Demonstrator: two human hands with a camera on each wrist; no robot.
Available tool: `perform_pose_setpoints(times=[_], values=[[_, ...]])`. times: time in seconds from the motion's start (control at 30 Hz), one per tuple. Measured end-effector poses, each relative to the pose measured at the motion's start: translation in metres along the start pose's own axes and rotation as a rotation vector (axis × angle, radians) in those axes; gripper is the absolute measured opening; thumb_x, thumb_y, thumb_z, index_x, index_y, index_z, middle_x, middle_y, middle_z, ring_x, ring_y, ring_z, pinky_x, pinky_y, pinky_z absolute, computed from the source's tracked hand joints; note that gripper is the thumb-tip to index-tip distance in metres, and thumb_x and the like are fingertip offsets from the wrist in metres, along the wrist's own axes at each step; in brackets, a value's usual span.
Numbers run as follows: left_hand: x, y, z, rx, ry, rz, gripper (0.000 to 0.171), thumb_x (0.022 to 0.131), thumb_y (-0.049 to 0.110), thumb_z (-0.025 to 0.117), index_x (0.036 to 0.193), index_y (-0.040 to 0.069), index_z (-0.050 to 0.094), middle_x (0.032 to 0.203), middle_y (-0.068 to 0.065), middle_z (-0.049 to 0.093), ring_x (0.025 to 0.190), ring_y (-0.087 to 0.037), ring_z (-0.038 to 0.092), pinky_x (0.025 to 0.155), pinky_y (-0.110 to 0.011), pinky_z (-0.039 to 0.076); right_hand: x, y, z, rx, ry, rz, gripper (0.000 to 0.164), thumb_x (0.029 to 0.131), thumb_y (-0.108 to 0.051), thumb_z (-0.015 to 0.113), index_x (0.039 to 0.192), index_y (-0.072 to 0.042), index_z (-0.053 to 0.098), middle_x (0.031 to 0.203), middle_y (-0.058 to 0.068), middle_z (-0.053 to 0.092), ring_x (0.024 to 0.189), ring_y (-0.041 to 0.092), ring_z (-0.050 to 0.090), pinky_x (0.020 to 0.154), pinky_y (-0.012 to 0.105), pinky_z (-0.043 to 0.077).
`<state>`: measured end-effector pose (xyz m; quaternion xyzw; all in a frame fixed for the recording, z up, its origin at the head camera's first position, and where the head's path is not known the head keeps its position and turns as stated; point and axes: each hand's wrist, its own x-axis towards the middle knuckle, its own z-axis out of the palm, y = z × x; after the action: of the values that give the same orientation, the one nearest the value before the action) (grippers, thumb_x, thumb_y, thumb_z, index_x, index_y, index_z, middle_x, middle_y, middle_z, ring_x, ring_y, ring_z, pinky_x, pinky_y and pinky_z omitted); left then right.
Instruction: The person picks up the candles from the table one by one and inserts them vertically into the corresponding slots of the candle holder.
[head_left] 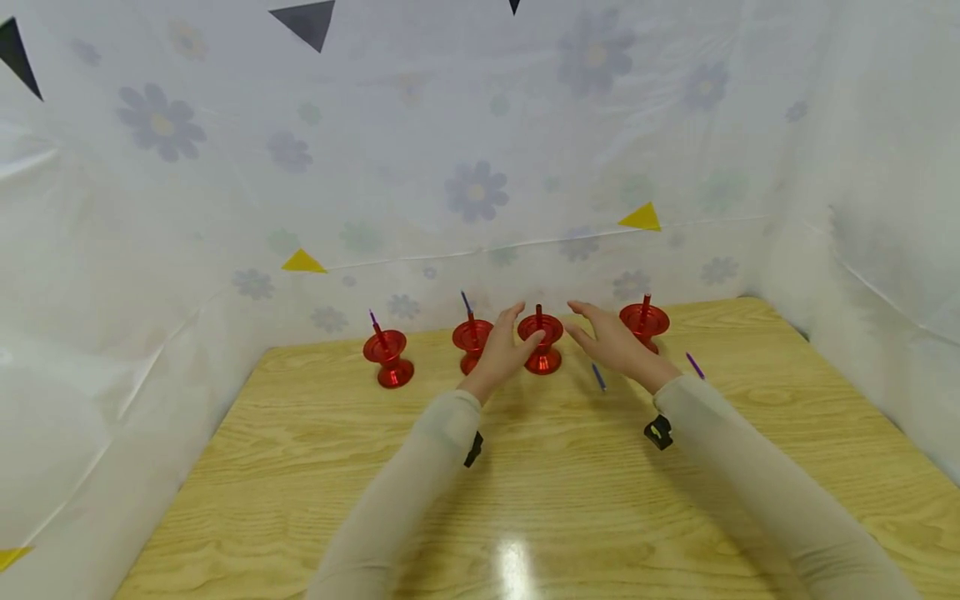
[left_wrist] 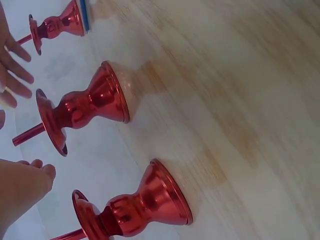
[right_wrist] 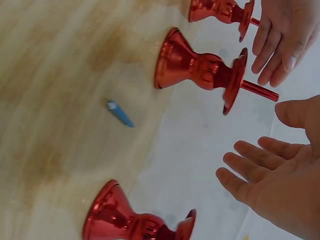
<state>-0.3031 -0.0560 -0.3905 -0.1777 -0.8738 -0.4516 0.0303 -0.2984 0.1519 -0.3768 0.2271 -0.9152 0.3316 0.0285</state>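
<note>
Several shiny red candle holders stand upright in a row at the back of the table, each with a flared base, a dish and a central tube. Around the third candle holder (head_left: 543,361), whose tube (right_wrist: 260,90) has nothing in it, both hands are spread. My left hand (head_left: 502,354) is at its left, fingers extended and thumb before the dish. Over on its right hovers my right hand (head_left: 613,340), palm turned inward, fingers loosely straight. Neither hand holds anything. On the table below the right hand lies a short thin blue stick (right_wrist: 120,114).
Thin sticks stand in the two left candle holders: purple in the leftmost (head_left: 394,372), dark blue in the second (head_left: 467,335). The rightmost candle holder (head_left: 645,320) has a bare tube. A purple stick (head_left: 695,365) lies at right. White flowered sheeting (head_left: 420,167) encloses the table.
</note>
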Motion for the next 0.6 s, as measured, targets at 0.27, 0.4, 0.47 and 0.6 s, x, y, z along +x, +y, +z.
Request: perform_pose_setpoints(times=[0.27, 0.4, 0.47, 0.6], values=[[0.005, 0.001, 0.005, 0.025, -0.070, -0.135, 0.072, 0.097, 0.034, 0.059, 0.153, 0.007, 0.023, 0.155, -0.013, 0.028, 0.141, -0.029, 0.029, 0.112, -0.057, 0.022, -0.007, 0.014, 0.009, -0.030, -0.085, 0.020, 0.059, 0.102, -0.020, 0.048, 0.150, 0.005, 0.022, 0.151, 0.028, 0.028, 0.136, 0.046, 0.030, 0.107, 0.060, 0.028], [0.008, -0.002, 0.009, 0.060, -0.080, -0.157, 0.073, 0.096, 0.036, 0.058, 0.153, 0.005, 0.023, 0.154, -0.015, 0.030, 0.141, -0.031, 0.029, 0.109, -0.066, 0.016, -0.009, 0.021, 0.013, -0.026, -0.105, 0.025, 0.058, 0.103, -0.019, 0.046, 0.149, 0.007, 0.023, 0.149, 0.030, 0.028, 0.134, 0.047, 0.031, 0.107, 0.060, 0.028], [0.009, -0.003, 0.010, 0.060, -0.086, -0.168, 0.074, 0.096, 0.037, 0.058, 0.153, 0.004, 0.022, 0.154, -0.015, 0.029, 0.141, -0.031, 0.029, 0.110, -0.063, 0.017, -0.011, 0.025, 0.015, -0.026, -0.122, 0.038, 0.057, 0.103, -0.020, 0.045, 0.148, 0.008, 0.023, 0.149, 0.031, 0.028, 0.134, 0.047, 0.031, 0.107, 0.059, 0.028], [0.011, -0.005, 0.013, 0.008, -0.105, -0.200, 0.077, 0.096, 0.035, 0.059, 0.153, 0.004, 0.019, 0.155, -0.015, 0.026, 0.141, -0.030, 0.030, 0.112, -0.050, 0.027, -0.015, 0.030, 0.017, -0.029, -0.157, 0.068, 0.059, 0.104, -0.023, 0.044, 0.148, 0.009, 0.023, 0.149, 0.032, 0.028, 0.134, 0.047, 0.031, 0.107, 0.060, 0.028]])
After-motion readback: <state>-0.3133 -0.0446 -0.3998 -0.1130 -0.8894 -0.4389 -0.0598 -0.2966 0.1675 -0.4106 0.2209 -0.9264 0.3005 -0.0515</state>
